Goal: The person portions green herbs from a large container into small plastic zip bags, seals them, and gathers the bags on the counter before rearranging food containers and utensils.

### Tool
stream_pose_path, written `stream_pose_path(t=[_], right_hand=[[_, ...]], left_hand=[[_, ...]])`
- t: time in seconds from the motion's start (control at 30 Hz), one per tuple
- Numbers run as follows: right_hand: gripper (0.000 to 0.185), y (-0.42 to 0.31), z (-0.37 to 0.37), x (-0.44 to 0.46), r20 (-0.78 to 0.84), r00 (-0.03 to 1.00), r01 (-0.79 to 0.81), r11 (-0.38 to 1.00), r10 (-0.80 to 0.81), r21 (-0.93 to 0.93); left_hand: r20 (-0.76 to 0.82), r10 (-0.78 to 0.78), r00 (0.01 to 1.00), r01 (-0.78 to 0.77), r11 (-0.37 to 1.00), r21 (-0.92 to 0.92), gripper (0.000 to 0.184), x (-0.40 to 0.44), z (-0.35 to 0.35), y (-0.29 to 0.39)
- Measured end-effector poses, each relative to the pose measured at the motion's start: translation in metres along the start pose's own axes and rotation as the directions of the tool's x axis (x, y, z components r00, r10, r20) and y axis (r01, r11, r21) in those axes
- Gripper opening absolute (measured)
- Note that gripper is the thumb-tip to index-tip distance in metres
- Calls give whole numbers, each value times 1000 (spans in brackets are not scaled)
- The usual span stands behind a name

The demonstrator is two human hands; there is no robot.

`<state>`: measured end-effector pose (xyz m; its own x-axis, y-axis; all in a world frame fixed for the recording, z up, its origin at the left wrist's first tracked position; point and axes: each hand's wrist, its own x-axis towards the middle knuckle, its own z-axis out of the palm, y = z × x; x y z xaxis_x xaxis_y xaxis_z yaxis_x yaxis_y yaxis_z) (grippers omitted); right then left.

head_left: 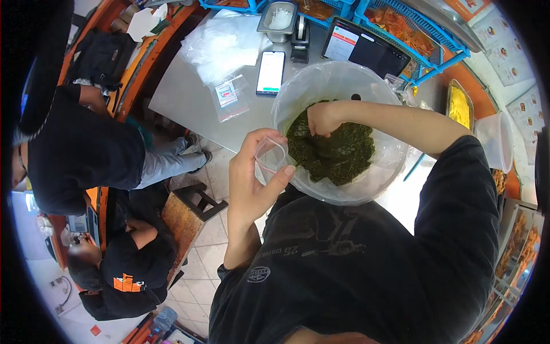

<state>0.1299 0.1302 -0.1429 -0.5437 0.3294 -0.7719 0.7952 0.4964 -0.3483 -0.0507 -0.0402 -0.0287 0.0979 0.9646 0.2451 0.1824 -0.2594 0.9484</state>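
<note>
A large translucent tub (395, 123) lined with clear plastic holds a dark green leafy mass (349, 152). Reaching into it from the right, my right hand (325, 118) has its fingers bent down at the green mass; whatever lies between the fingertips is hidden. At the tub's left edge, my left hand (258, 172) holds a small clear plastic bag (271, 156), its mouth spread round between thumb and fingers.
Clear bags (226, 43), a labelled bag (230, 97), a phone (270, 73), a metal container (277, 22) and a tablet (364, 49) lie beyond the tub. Blue baskets (424, 37) stand behind. Two people (86, 143) are at the left.
</note>
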Motion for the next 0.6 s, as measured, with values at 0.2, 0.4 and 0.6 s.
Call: stream_pose_path(t=[0.2,0.4,0.6], right_hand=[[26,8,7,2,26,985,166,980,-170,110],[21,0,-28,-67,-116,992,72,991,-58,112],[29,7,-47,-146,-317,947,130,956,-43,261]], left_hand=[[-68,-20,998,10,990,-143,59,-5,1,2],[-209,42,977,-105,947,-303,65,-2,-2,15],[-134,61,989,-103,938,-331,52,19,22,30]])
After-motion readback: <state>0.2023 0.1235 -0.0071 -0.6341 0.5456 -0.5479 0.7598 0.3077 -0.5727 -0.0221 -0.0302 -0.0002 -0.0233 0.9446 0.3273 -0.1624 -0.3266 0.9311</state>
